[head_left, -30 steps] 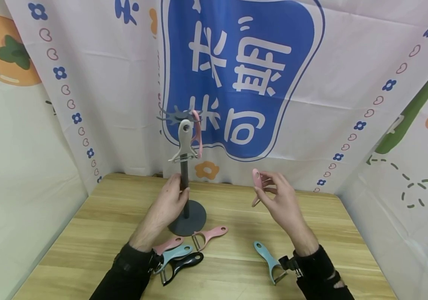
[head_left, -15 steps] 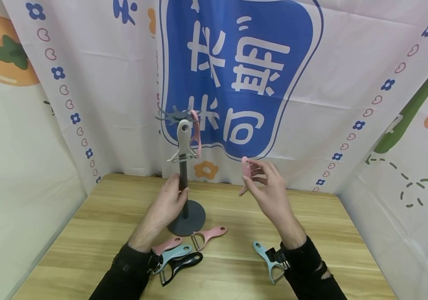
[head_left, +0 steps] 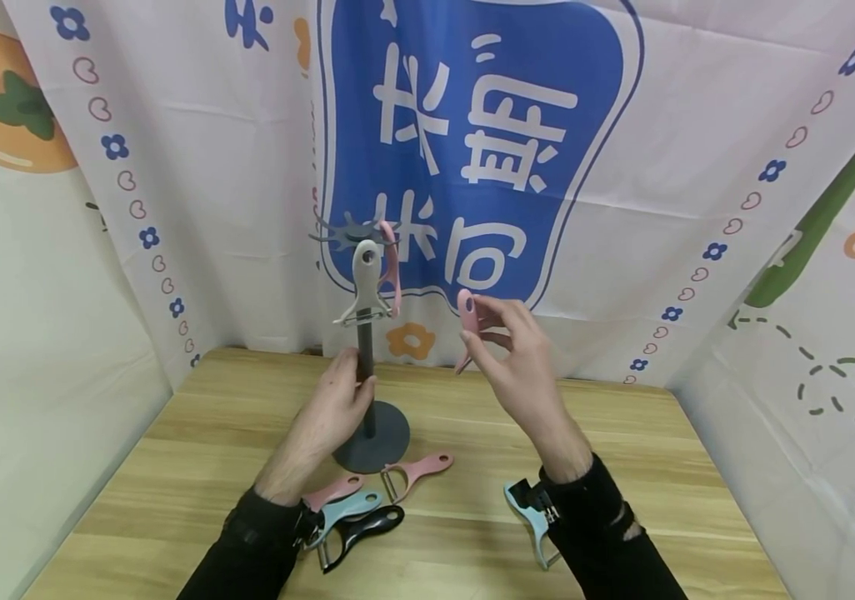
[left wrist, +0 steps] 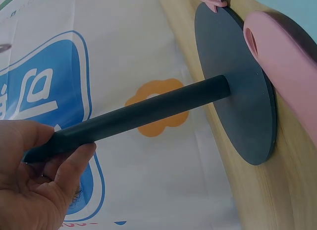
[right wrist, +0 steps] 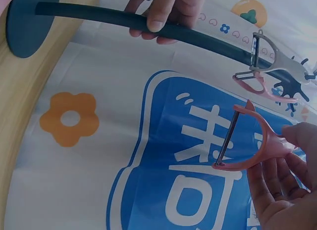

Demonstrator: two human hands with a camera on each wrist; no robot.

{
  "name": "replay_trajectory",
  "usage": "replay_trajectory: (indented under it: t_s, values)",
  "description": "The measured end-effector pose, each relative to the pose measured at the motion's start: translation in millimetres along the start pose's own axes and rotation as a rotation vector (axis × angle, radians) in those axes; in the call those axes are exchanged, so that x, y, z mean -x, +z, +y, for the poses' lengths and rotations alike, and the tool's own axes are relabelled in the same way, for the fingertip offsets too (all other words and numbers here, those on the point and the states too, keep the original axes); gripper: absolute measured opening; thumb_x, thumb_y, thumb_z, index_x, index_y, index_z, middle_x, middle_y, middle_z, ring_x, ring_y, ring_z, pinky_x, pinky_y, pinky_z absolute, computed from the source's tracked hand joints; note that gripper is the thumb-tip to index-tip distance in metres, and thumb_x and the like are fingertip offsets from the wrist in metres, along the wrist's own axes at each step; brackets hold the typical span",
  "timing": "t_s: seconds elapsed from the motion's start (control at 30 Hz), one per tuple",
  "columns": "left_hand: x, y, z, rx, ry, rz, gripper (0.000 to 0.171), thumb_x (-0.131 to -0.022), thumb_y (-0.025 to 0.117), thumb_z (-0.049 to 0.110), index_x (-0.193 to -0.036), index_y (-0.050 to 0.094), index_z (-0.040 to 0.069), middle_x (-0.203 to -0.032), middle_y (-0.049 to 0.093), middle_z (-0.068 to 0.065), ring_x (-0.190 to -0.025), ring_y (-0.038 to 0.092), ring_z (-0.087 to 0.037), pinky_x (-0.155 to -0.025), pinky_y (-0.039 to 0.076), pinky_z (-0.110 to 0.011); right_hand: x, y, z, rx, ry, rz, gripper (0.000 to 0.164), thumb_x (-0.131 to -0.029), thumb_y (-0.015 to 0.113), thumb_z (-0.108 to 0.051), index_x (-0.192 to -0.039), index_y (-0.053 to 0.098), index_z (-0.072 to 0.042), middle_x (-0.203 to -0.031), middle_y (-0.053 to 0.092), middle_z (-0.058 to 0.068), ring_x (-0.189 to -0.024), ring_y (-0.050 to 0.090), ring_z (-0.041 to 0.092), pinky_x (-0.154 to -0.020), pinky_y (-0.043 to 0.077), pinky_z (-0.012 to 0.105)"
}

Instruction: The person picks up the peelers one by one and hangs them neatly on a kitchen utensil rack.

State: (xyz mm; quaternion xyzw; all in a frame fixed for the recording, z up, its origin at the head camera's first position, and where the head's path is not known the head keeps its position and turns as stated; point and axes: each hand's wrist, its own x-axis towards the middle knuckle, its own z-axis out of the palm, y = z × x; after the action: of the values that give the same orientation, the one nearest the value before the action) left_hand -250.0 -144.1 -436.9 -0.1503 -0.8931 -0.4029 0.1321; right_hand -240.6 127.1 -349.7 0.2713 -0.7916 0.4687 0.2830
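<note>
My left hand (head_left: 335, 398) grips the dark post of a hook stand (head_left: 366, 342) between thumb and fingers, above its round base. From the stand's hooks hang a grey-white peeler (head_left: 367, 271) at the front and a pink peeler (head_left: 392, 271) to its right. In my right hand (head_left: 521, 367) another pink peeler (right wrist: 260, 148) is pinched by the handle. Its handle hole points up and the blade end hangs down, as the head view shows. This hand is raised to the right of the post, a short way from the hanging peelers.
In front of the base lie a pink peeler (head_left: 420, 473), a second pink one partly covered, a blue peeler (head_left: 348, 508) and a black peeler (head_left: 371, 523). Another blue peeler (head_left: 528, 517) lies partly under the right sleeve. A printed cloth (head_left: 247, 167) hangs behind the wooden table (head_left: 472, 533).
My right hand has moved left and up with the pink peeler, closer to the stand. My left hand has kept its grip on the post.
</note>
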Motion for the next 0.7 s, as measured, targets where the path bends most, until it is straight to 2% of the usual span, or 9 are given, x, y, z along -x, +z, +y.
replay_trajectory:
  t_s: [0.53,0.7]
  values:
    - [-0.8,0.3,-0.4,-0.013,0.004,0.007,0.023,-0.104,0.058,0.01,-0.123,0.052,-0.001,-0.114,0.057,-0.015,-0.106,0.063,-0.028,-0.081,0.063,-0.039,-21,10,-21,0.017,-0.079,-0.014,0.046,-0.099,0.07,-0.021,-0.144,0.061,-0.015,-0.126,0.06,0.005,-0.11,0.063,0.015,-0.093,0.059,0.03]
    - [-0.6,0.0,-0.2,-0.002,0.004,0.001,0.024,-0.104,0.058,0.01,-0.124,0.052,-0.001,-0.115,0.057,-0.016,-0.108,0.063,-0.029,-0.082,0.063,-0.04,-27,14,-26,0.014,-0.11,-0.01,0.046,-0.099,0.07,-0.02,-0.144,0.062,-0.014,-0.124,0.06,0.007,-0.11,0.063,0.017,-0.092,0.06,0.032]
